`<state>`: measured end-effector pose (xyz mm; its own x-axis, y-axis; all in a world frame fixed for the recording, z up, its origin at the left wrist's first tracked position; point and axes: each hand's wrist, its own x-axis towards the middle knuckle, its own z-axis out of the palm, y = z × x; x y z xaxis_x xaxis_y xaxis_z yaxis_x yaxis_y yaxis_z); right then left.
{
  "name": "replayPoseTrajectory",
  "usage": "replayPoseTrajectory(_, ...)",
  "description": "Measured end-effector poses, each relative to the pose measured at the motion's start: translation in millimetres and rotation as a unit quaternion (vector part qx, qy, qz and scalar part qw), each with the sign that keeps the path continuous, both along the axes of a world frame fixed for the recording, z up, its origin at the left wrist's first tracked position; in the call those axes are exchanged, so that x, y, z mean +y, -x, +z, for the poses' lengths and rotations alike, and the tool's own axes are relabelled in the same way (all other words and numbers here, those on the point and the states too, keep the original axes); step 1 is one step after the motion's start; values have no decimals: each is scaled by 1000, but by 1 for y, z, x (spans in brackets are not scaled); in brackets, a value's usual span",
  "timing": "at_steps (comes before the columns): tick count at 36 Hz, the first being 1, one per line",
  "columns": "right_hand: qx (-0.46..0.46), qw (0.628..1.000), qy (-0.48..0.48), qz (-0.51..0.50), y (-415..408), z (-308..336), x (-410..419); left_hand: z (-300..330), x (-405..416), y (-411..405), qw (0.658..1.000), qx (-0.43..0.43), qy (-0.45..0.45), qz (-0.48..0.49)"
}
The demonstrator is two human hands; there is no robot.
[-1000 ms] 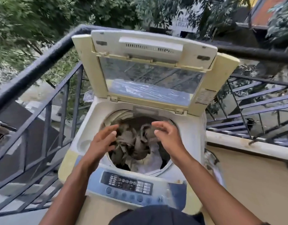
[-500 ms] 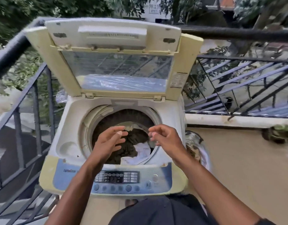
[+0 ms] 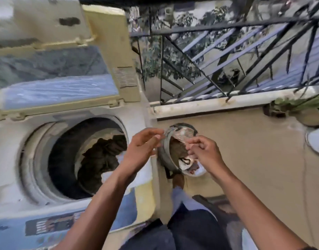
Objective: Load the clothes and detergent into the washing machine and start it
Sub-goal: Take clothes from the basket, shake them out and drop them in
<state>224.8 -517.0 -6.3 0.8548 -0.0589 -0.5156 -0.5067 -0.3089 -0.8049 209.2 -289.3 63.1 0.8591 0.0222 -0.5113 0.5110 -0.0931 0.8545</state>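
A top-loading washing machine stands at the left with its lid raised. Dark and white clothes lie in its drum. Its blue control panel runs along the near edge. To its right on the floor sits a bucket holding more clothes. My left hand hovers over the machine's right edge beside the bucket rim, fingers apart. My right hand hangs over the bucket with fingers loosely curled; both hold nothing that I can see.
A black metal railing lines the balcony behind a low white ledge. A potted plant and a white round object sit at the right. My legs and a sandal are below.
Both hands have left the drum opening and moved right toward the bucket. The view has swung right and closer, so the machine now sits at the left.
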Motion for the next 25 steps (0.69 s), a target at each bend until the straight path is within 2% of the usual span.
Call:
replayPoseTrajectory(5,70,995,64,28,-29,-74,-51,-57,-70,-34,997,69,-14,-15)
replayPoseTrajectory(11,141,978,113,101,-61,-158,-80,-168,-129,-54,988,146,-57,-8)
replayPoseTrajectory(14,145,972,132,126,-73,-203,-87,-258,-139,-48,984,168,-55,16)
replayPoseTrajectory(16,143,969,142,141,-78,-234,-90,-291,-146,-49,980,182,-79,16)
replayPoseTrajectory(19,151,962,155,168,-83,-286,-93,-308,-153,-58,968,223,-118,5)
replayPoseTrajectory(25,145,938,187,254,-90,-388,-85,-372,-143,-60,951,275,-141,4)
